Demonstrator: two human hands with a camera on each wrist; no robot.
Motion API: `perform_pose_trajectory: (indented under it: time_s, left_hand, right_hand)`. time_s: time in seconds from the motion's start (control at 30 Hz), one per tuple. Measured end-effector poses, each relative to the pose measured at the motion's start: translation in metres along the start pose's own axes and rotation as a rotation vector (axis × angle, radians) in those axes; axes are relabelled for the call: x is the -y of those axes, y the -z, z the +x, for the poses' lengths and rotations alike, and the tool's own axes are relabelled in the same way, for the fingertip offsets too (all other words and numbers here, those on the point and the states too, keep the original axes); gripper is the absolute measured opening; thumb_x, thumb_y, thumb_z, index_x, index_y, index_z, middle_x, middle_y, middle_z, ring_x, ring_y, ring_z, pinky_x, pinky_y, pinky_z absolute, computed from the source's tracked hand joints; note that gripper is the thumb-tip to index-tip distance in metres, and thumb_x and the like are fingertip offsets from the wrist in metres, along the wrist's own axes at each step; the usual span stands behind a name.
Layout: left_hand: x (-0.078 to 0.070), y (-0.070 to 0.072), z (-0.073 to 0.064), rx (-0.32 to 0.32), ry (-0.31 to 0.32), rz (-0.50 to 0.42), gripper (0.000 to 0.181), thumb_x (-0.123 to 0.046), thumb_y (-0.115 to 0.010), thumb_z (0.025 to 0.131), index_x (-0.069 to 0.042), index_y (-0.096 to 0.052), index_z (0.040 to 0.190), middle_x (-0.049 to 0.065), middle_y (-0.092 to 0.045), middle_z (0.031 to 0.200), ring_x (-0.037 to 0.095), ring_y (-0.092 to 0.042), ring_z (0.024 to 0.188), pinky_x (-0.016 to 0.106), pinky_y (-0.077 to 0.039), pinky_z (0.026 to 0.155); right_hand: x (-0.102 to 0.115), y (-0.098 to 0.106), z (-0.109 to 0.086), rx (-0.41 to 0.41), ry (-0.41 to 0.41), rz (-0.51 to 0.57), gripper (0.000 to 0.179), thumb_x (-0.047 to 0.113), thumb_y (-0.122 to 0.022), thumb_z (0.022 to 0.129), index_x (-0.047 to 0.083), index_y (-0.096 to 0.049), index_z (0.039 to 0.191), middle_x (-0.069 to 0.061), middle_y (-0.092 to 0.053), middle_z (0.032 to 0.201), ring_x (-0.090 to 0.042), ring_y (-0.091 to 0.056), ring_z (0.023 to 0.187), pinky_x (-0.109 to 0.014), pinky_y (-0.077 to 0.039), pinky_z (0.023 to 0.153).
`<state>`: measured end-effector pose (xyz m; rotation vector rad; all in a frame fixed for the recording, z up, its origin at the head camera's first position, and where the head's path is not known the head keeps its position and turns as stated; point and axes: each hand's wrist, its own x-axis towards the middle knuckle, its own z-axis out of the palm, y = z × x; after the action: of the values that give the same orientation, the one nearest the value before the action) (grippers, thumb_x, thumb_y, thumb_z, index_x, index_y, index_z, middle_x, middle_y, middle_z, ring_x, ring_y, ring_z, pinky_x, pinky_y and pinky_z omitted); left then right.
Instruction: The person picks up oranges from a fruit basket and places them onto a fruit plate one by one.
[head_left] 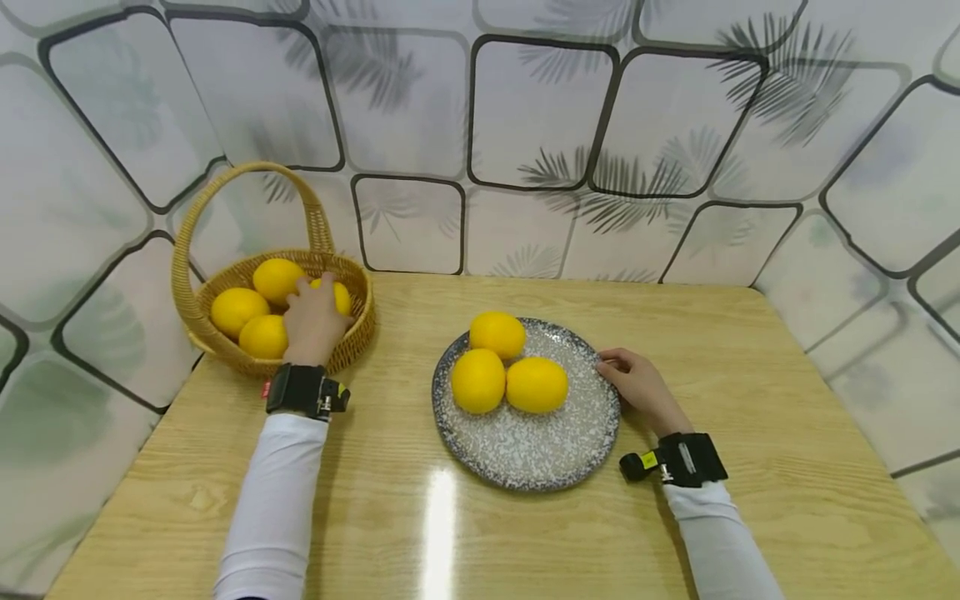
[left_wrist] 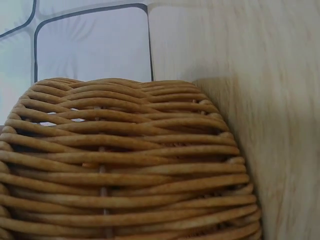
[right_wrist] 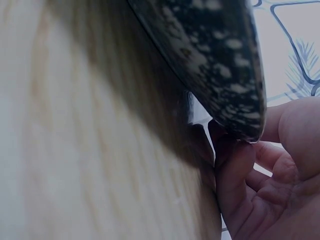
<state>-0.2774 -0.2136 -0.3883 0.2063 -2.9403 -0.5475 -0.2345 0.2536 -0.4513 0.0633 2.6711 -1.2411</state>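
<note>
My left hand [head_left: 311,323] reaches into a wicker basket [head_left: 352,342] and grips a yellow lemon [head_left: 342,298] on the basket's right side, its palm covering much of it. Beside that hand lie several more lemons, among them one at the back [head_left: 277,280] and one at the front [head_left: 264,337]. The left wrist view shows only the basket's woven side [left_wrist: 120,150]. My right hand [head_left: 639,385] pinches the right rim of a speckled grey plate [head_left: 547,446], thumb above and fingers beneath in the right wrist view. Three lemons [head_left: 537,385] sit together on the plate's upper left.
A tall arched handle [head_left: 255,167] rises over the basket. Under everything is a pale wooden table [head_left: 375,500], with a patterned wall covering [head_left: 540,117] along its back and sides.
</note>
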Motion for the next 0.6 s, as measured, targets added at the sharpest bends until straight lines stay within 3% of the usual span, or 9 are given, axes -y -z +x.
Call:
perform_pose_trajectory:
  time_s: [0.3, 0.6]
  left_hand:
    - [-0.0038, 0.0021, 0.0049, -0.072, -0.034, 0.009, 0.077, -0.02, -0.075, 0.081, -0.005, -0.035, 0.145, 0.039, -0.027, 0.146, 0.061, -0.04, 0.116, 0.071, -0.051, 0.076]
    - [-0.0006, 0.0035, -0.0019, -0.093, -0.012, -0.004, 0.094, -0.022, -0.078, 0.078, 0.0, -0.022, 0.151, 0.04, -0.03, 0.144, 0.061, -0.039, 0.115, 0.07, -0.051, 0.077]
  right_hand:
    - [-0.0001, 0.0034, 0.0025, -0.019, 0.002, -0.004, 0.047, 0.031, -0.05, 0.099, 0.003, -0.051, 0.137, -0.026, -0.06, 0.124, -0.032, -0.056, 0.103, -0.03, -0.046, 0.079]
    - [-0.0031, 0.0027, -0.0009, -0.023, 0.027, -0.02, 0.045, 0.028, -0.053, 0.098, 0.001, -0.053, 0.134, -0.027, -0.062, 0.12, -0.029, -0.059, 0.094, -0.025, -0.048, 0.07]
